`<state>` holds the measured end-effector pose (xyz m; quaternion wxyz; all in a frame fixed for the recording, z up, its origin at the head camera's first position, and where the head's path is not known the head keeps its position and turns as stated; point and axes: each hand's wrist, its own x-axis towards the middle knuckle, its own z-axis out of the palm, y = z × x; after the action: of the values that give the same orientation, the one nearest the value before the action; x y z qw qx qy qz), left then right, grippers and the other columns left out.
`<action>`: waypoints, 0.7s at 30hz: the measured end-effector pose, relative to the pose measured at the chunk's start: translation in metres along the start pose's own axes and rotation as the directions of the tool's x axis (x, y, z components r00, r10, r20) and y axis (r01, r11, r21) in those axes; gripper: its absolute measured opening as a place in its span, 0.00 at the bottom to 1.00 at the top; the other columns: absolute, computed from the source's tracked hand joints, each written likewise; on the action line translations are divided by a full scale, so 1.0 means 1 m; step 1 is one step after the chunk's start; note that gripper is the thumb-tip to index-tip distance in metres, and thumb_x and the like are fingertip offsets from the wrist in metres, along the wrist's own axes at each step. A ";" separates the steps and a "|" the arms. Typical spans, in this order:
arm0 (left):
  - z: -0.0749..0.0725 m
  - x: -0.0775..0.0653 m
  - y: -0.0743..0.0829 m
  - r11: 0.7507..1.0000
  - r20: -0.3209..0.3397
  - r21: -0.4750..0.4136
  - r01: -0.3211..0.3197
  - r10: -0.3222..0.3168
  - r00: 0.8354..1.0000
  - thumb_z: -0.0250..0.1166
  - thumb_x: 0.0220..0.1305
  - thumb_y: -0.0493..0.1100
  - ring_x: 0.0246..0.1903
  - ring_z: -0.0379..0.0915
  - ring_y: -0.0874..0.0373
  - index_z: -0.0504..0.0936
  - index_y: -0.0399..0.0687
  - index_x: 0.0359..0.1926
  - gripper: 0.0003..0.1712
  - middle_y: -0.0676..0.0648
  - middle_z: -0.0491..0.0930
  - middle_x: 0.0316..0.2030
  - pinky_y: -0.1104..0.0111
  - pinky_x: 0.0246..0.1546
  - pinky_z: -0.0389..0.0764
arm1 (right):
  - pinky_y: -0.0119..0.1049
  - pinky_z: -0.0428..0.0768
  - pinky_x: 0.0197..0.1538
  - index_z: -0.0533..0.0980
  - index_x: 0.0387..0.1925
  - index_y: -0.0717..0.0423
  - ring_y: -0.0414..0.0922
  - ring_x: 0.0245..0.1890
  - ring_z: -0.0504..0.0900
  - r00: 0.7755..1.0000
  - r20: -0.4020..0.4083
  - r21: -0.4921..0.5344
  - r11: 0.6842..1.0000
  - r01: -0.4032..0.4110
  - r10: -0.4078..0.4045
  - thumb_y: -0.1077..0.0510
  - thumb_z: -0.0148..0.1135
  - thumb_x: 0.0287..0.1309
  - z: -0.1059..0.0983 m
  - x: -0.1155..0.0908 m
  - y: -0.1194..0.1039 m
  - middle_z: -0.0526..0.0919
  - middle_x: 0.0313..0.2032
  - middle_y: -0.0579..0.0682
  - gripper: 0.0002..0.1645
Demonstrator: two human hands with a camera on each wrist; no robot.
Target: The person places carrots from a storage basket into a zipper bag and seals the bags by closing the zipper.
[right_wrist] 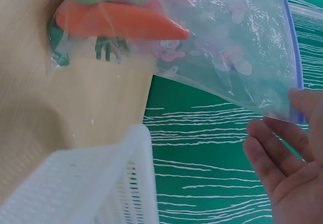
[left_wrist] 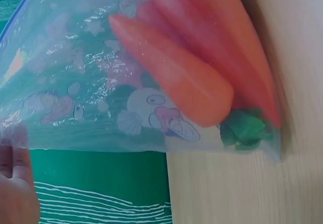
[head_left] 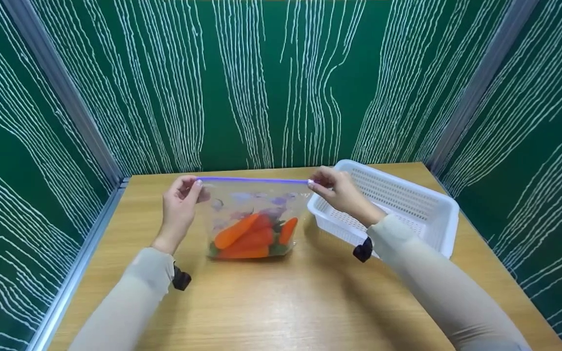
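Observation:
A clear zip bag (head_left: 242, 200) with a purple top strip and printed cartoon figures stands upright on the table, stretched between both hands. Inside it lie several carrots (head_left: 249, 236), orange and reddish, with green tops (left_wrist: 245, 129) showing at the bag's bottom corner. My left hand (head_left: 179, 207) pinches the bag's top left corner between thumb and fingers. At the opposite end of the purple strip, the thumb and fingertips of my right hand (head_left: 342, 192) pinch the top right corner. In the right wrist view the other fingers of the right hand (right_wrist: 298, 158) spread below the strip.
A white perforated plastic basket (head_left: 449, 214) sits on the right of the wooden table (head_left: 281, 302), partly under the right forearm. Green walls (head_left: 291, 97) with wavy white lines rise behind and at both sides, joined by grey metal posts (head_left: 61, 87).

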<state>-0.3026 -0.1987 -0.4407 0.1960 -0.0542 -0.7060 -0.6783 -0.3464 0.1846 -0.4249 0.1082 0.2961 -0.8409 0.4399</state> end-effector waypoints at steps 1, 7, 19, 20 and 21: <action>-0.001 0.000 0.000 1.000 0.013 0.007 0.004 -0.005 1.000 0.59 0.83 0.37 0.39 0.87 0.62 0.80 0.37 0.54 0.08 0.47 0.83 0.40 0.72 0.47 0.90 | 0.27 0.83 0.43 0.82 0.44 0.65 0.43 0.36 0.84 1.000 -0.002 0.034 0.999 -0.017 0.017 0.65 0.67 0.73 0.001 0.000 0.001 0.89 0.39 0.59 0.04; -0.003 0.000 -0.005 0.999 0.079 0.035 0.003 -0.005 0.997 0.59 0.84 0.37 0.41 0.86 0.61 0.79 0.36 0.56 0.09 0.48 0.84 0.42 0.73 0.49 0.89 | 0.25 0.85 0.44 0.73 0.54 0.69 0.35 0.39 0.86 0.994 0.006 0.255 0.961 -0.109 0.111 0.70 0.71 0.67 0.013 -0.003 0.008 0.89 0.42 0.60 0.19; -0.007 -0.007 -0.029 0.973 0.271 0.211 0.088 -0.145 0.952 0.71 0.75 0.42 0.51 0.80 0.57 0.84 0.39 0.60 0.17 0.44 0.86 0.52 0.75 0.54 0.82 | 0.35 0.87 0.61 0.68 0.69 0.64 0.42 0.53 0.90 0.898 0.075 0.487 0.770 -0.412 0.433 0.67 0.73 0.66 0.038 -0.015 0.015 0.88 0.59 0.66 0.34; -0.007 -0.009 -0.033 0.967 0.283 0.236 0.098 -0.165 0.945 0.72 0.75 0.43 0.52 0.81 0.56 0.85 0.40 0.59 0.17 0.42 0.87 0.53 0.74 0.56 0.82 | 0.35 0.86 0.62 0.69 0.69 0.65 0.43 0.53 0.90 0.891 0.083 0.485 0.762 -0.428 0.447 0.66 0.73 0.67 0.041 -0.016 0.014 0.87 0.60 0.66 0.34; -0.008 -0.010 -0.036 0.962 0.290 0.251 0.103 -0.177 0.941 0.72 0.74 0.43 0.53 0.81 0.55 0.85 0.40 0.58 0.17 0.42 0.87 0.53 0.72 0.58 0.83 | 0.34 0.86 0.61 0.70 0.69 0.66 0.42 0.52 0.89 0.884 0.085 0.483 0.757 -0.441 0.460 0.66 0.73 0.67 0.045 -0.016 0.013 0.87 0.60 0.65 0.34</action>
<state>-0.3043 -0.2068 -0.4781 0.0389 -0.0859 -0.8044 -0.5865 -0.3377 0.1606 -0.4675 -0.0628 0.0941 -0.7459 0.6564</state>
